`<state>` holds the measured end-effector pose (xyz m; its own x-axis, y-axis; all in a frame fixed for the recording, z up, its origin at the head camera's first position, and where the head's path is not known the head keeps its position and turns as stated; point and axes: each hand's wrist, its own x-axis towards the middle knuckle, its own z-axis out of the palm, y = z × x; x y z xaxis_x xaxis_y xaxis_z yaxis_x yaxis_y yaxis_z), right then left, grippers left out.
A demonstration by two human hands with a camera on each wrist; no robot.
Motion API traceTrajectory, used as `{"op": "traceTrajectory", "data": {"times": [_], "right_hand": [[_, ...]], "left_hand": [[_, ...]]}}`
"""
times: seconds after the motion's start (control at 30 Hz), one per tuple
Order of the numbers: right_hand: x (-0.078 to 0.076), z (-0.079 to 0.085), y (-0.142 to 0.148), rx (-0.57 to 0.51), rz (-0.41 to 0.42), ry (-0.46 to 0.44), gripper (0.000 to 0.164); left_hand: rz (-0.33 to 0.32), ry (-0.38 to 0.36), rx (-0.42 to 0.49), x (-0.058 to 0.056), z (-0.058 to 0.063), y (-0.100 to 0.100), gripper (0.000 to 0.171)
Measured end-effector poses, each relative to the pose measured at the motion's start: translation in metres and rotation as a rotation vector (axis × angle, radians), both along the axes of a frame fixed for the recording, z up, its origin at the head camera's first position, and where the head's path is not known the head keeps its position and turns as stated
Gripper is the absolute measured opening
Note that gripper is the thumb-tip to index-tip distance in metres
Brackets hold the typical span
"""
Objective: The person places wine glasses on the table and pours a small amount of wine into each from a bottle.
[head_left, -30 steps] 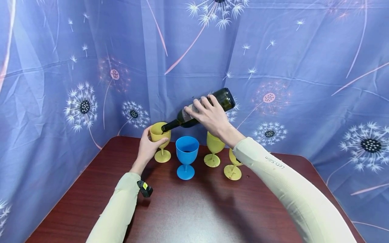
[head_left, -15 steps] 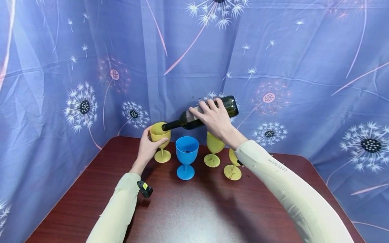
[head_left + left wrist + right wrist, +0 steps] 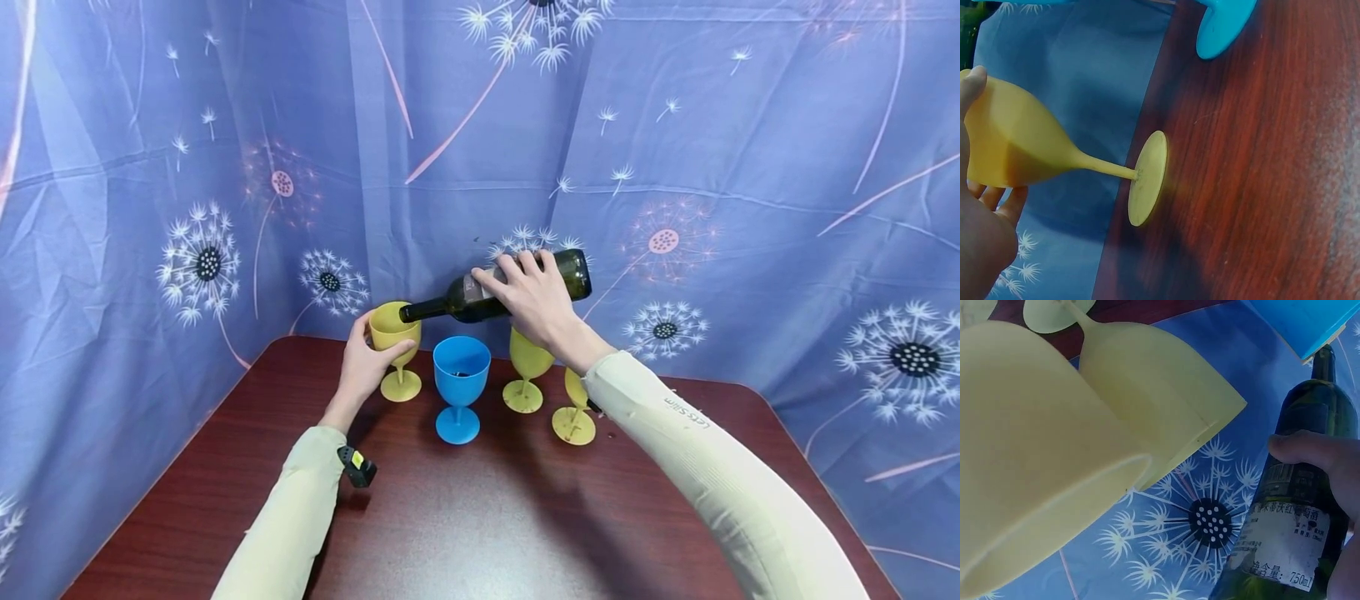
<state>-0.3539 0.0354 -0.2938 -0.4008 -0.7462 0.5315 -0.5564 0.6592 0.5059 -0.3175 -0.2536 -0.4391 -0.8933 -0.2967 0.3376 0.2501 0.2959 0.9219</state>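
Observation:
My left hand (image 3: 365,364) grips the bowl of a yellow goblet (image 3: 395,329), thumb on one side and fingers on the other. That goblet stands upright at the table's back left; the left wrist view shows its stem and round foot (image 3: 1149,181) at the tabletop. My right hand (image 3: 534,298) grips a dark green wine bottle (image 3: 476,298) around its labelled body. The bottle lies tilted, neck lower and pointing left, its mouth at the rim of the yellow goblet. In the right wrist view the bottle's white label (image 3: 1285,544) shows below my thumb. The bottle's mouth is hidden there.
A blue goblet (image 3: 461,383) with something dark inside stands right of the held one. Two more yellow goblets, one behind (image 3: 531,358) and one nearer (image 3: 574,425), stand under my right arm, partly covered. A blue dandelion-print curtain (image 3: 480,125) hangs behind the dark red table (image 3: 450,533).
The bottle's base has come down and a little to the right, so the bottle lies closer to level. Its mouth stays at the yellow goblet's rim. My left hand has not moved.

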Motion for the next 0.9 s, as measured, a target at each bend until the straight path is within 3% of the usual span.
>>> {"op": "traceTrajectory", "data": {"times": [0.17, 0.9], "right_hand": [[0.0, -0.002, 0.002, 0.014, -0.036, -0.027, 0.08], [0.0, -0.005, 0.015, -0.027, -0.047, -0.05, 0.086]], "left_hand": [[0.005, -0.001, -0.009, 0.001, 0.001, 0.0, 0.091], [0.01, -0.025, -0.04, 0.004, 0.003, -0.001, 0.094]]}}
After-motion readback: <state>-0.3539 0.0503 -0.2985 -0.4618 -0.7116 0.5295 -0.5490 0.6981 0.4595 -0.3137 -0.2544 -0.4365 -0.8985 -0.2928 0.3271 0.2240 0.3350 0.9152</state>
